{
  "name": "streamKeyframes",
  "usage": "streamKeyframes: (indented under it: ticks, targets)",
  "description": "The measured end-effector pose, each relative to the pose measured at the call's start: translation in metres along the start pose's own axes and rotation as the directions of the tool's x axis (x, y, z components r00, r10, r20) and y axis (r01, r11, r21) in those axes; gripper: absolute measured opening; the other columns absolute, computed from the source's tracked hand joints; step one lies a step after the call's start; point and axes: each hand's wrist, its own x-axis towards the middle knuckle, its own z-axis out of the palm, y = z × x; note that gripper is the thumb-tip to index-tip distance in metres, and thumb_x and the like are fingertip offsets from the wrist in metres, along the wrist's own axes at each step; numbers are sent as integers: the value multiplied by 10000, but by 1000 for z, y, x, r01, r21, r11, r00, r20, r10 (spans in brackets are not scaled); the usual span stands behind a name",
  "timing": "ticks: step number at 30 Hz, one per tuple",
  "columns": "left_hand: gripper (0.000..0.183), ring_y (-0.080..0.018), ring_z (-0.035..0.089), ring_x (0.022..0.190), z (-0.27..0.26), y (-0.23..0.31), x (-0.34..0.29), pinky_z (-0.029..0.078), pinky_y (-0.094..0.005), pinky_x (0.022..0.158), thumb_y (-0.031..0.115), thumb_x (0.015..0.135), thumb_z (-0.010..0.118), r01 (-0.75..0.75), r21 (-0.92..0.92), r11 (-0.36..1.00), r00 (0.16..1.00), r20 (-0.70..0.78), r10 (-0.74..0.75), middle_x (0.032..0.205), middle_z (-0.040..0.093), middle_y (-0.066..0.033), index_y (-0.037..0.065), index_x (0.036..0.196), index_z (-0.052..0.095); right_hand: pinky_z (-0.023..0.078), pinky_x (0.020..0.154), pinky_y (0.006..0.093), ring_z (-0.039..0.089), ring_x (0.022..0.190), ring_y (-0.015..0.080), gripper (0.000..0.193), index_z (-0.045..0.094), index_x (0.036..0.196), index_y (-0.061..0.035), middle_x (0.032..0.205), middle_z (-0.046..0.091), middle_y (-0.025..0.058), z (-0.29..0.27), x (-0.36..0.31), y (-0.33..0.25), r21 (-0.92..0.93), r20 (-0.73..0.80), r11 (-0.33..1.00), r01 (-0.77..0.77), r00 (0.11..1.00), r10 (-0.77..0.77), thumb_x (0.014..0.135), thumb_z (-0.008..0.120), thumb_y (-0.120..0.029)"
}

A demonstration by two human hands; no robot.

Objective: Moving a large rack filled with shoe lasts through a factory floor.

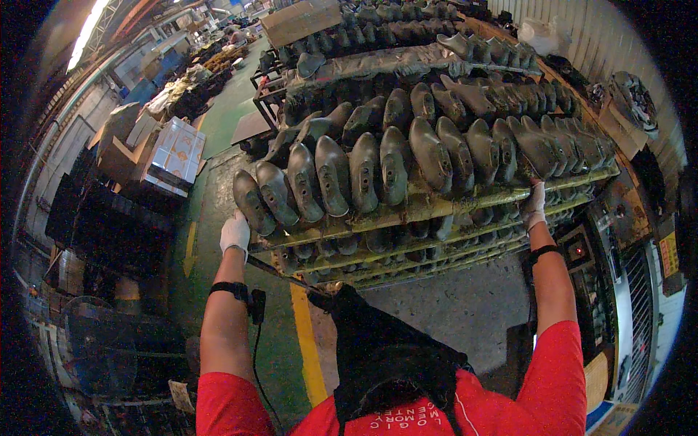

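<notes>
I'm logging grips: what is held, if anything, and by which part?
The rack's top shelf, apparently: left hand at its near left corner, right hand on its front edge.

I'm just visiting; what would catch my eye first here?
Rows of dark foot-shaped forms crowd the tiered rack across the middle. The pale-gloved left hand is at its near left corner, the right hand along its front edge. A yellow floor stripe stands out below.

A white box (177, 156) stands beside the green floor (218, 176), with an open brown carton (116, 156) just to its left and heaped goods (190, 81) beyond it. A lit strip lamp (87, 36) shows above the box; well to its right are a translucent plastic bag (545, 35) and a corrugated wall (600, 33).
</notes>
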Motion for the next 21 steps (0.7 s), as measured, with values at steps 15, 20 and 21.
streamKeyframes:
  ticks: [15,20,21]
  targets:
    - [665,-425,541,1043,-3,1,-3,394,-462,899,470,902,249,-2,-43,999,1000,-4,2,1079,566,-308,-83,1010,602,385,884,432,479,1073,248,539,495,1233,-170,1221,513,27,9,-9,-5,69,1,997,41,999,-42,850,400,-537]
    - [665,-418,544,1047,-5,4,-6,399,-459,895,472,904,255,28,-30,999,1000,-3,-28,1078,570,-304,-83,1010,607,394,948,439,492,1125,262,611,467,1313,-146,1282,502,52,7,1,-5,30,-63,999,-32,997,34,911,281,-566]
    - [665,-416,545,1048,-4,5,-5,401,-458,894,473,905,255,25,-27,999,1000,-5,-25,1078,572,-302,-81,1009,609,391,955,434,491,1127,260,603,470,1309,-141,1282,500,51,7,3,-5,28,-58,999,-17,998,18,916,275,-555]
